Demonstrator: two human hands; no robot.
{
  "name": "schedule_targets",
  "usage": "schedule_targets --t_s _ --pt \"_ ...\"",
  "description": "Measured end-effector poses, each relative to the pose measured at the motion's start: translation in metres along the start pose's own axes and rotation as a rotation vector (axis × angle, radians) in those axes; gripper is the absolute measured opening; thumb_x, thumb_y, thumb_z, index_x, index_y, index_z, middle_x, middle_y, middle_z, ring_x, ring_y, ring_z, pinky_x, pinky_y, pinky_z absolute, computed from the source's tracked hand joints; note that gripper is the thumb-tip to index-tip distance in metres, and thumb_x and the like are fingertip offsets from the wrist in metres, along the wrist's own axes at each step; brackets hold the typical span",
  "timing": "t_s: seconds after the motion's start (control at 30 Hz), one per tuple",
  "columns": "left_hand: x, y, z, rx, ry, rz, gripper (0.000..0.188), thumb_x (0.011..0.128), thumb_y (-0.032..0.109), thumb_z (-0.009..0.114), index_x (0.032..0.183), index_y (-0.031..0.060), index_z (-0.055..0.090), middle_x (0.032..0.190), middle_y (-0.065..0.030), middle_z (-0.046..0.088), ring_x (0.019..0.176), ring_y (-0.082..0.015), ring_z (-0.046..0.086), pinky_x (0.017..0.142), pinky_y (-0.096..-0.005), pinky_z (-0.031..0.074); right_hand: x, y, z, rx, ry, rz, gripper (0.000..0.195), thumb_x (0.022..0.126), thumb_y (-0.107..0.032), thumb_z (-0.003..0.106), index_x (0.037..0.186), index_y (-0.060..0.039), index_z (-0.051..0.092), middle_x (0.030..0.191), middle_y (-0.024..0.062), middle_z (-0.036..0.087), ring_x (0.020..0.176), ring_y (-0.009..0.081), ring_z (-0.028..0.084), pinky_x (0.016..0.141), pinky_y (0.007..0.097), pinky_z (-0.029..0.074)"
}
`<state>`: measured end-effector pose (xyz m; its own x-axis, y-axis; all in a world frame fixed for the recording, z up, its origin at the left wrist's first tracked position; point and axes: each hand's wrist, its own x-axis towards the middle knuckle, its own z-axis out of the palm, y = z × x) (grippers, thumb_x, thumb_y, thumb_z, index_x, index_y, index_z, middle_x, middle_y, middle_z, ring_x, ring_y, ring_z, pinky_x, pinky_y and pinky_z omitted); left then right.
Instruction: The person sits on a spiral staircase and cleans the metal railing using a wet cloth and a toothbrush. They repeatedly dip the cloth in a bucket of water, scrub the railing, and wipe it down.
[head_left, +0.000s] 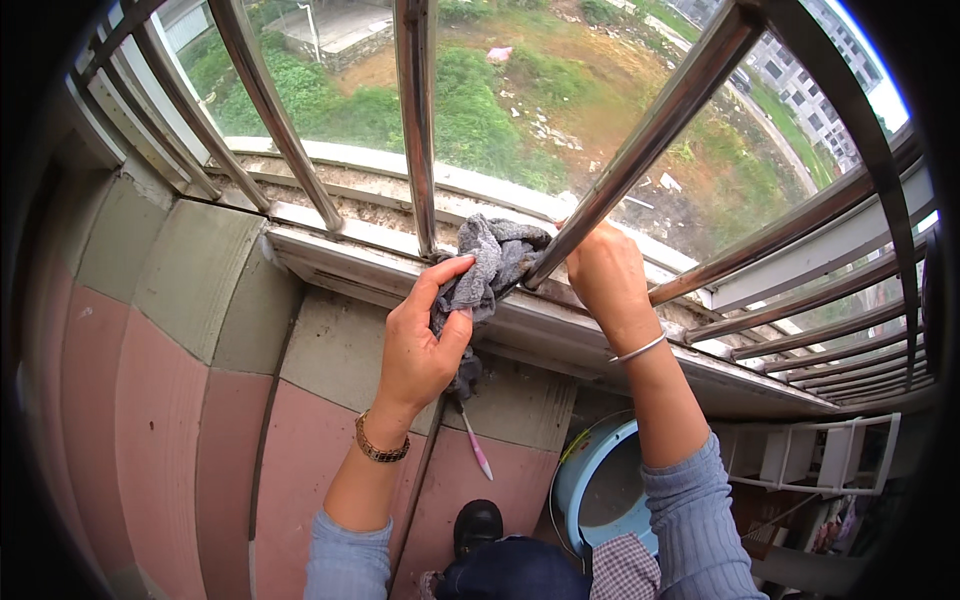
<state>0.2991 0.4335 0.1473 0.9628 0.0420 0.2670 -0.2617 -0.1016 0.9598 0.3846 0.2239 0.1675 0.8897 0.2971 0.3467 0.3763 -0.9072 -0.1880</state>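
A damp-looking grey cloth (491, 259) is bunched over the dirty window sill track (367, 206) between two metal bars. My left hand (424, 337) pinches the cloth from the room side, thumb below and fingers on top. Its lower end hangs down past the sill's inner edge. On the other side of a slanted metal bar (630, 150), my right hand (609, 277) reaches in over the sill with its fingers curled. The bar partly hides those fingertips near the cloth's right end, so whether they grip it cannot be seen.
Metal window bars (415, 112) rise along the sill. Below, a pink and white toothbrush (478, 450) lies on the tiled floor (315, 435). A light-blue bucket (581, 480) with dark water stands beside my right arm. A white rack (817, 457) is at the right.
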Motion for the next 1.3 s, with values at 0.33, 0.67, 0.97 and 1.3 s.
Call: schedule_targets --t_s 0.33,0.67,0.97,1.3 --pt "-0.012 -0.008 -0.008 -0.03 0.098 0.004 0.039 0.085 0.004 0.051 0.123 -0.0004 0.055 0.097 -0.0037 0.062 0.08 -0.0075 0.053 0.074 -0.0222 0.045 0.009 -0.003 0.011 0.066 -0.006 -0.04 0.004 0.078 -0.001 0.057 0.081 0.0019 0.059 0.074 0.0179 0.059 0.068 0.0382 0.062 0.061 0.0439 0.052" --pt "-0.003 -0.007 -0.001 -0.063 0.118 0.066 0.039 0.084 0.004 0.053 0.123 -0.0009 0.055 0.099 -0.0059 0.064 0.079 -0.0086 0.054 0.074 -0.0235 0.046 -0.003 0.0 -0.012 0.179 -0.081 -0.113 0.019 0.081 -0.005 0.061 0.097 -0.0044 0.072 0.077 0.0182 0.065 0.071 0.0333 0.064 0.065 0.0403 0.051" --pt "-0.006 -0.008 -0.009 -0.026 0.091 0.036 0.04 0.084 0.005 0.052 0.123 -0.0011 0.055 0.095 -0.0058 0.063 0.078 -0.0075 0.053 0.072 -0.0225 0.045 0.014 -0.004 0.014 0.195 0.025 -0.199 0.022 0.076 -0.003 0.063 0.097 -0.0077 0.062 0.077 0.0159 0.062 0.073 0.0358 0.063 0.064 0.0435 0.051" --pt "-0.003 -0.002 -0.008 -0.016 -0.121 -0.015 0.042 0.081 0.005 0.055 0.123 0.0016 0.057 0.105 -0.012 0.067 0.089 -0.0142 0.062 0.081 -0.027 0.048 -0.011 -0.014 -0.032 -0.465 -0.277 -0.031 0.004 0.076 -0.004 0.06 0.08 -0.0025 0.062 0.074 0.0161 0.064 0.064 0.031 0.066 0.055 0.0383 0.053"
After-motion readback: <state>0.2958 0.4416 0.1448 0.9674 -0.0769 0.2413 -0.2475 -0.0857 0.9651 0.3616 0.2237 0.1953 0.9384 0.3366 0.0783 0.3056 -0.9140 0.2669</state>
